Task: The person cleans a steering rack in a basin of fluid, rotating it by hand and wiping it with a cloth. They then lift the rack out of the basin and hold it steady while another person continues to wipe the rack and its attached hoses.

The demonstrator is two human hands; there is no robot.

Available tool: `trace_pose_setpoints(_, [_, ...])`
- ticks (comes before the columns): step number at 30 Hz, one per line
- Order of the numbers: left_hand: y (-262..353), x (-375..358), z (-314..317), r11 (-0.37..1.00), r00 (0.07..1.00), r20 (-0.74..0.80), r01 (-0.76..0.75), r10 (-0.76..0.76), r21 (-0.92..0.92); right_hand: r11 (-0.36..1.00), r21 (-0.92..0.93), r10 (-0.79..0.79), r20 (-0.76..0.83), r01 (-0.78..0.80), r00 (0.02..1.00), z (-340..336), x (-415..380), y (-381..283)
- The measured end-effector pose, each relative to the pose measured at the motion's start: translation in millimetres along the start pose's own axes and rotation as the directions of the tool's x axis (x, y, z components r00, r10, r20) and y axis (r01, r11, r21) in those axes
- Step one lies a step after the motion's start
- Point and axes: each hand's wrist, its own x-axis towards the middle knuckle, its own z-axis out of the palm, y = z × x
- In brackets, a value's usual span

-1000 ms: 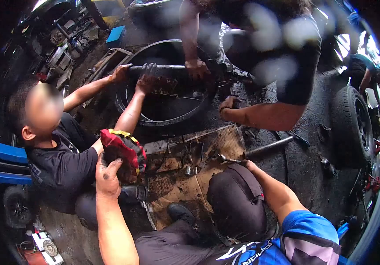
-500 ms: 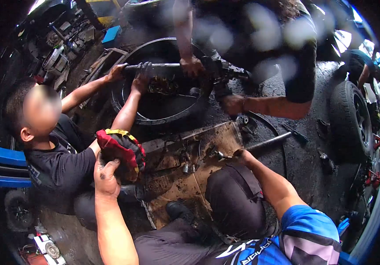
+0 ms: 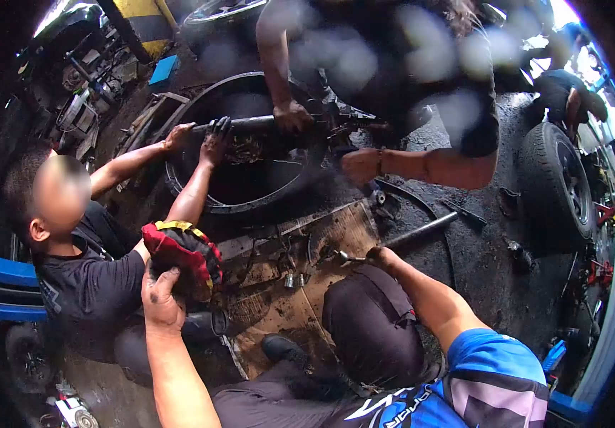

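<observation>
My left hand (image 3: 163,303) grips a red, black and yellow cloth (image 3: 182,258), held up in front of the person at the left. Near my knee, my right hand (image 3: 381,255) is closed on a small metal tool (image 3: 351,257); its fingers are partly hidden. Just beyond it a long metal pipe (image 3: 421,230) lies at a slant. Stained cardboard (image 3: 293,314) spreads over the floor between my hands, with metal sockets (image 3: 295,280) on it.
A co-worker at the left holds a metal bar (image 3: 250,124) over a large round basin (image 3: 243,207). Another person's hands (image 3: 293,118) are on the bar and a dark part. A wheel (image 3: 556,187) stands at the right. A blue object (image 3: 164,69) lies at the back.
The whole view has shifted, so most things appear slightly further left. My left hand still has the cloth. The second person's hands and the dark part sit slightly differently.
</observation>
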Motion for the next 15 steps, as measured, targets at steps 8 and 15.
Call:
trace_pose_setpoints(8, [0.4, 3.0, -2.6, 1.0, 1.0, 0.001, 0.003, -0.003, -0.028, 0.997, 0.058, -0.051, -0.067, 0.055, 0.996, 0.3, -0.2, 3.8])
trace_pose_setpoints(15, [-0.6, -0.1, -4.5, 0.999, 0.999, -0.011, -0.042, 0.042, 0.007, 0.992, 0.059, -0.109, -0.042, 0.111, 0.993, 27.4, 20.3, 38.8])
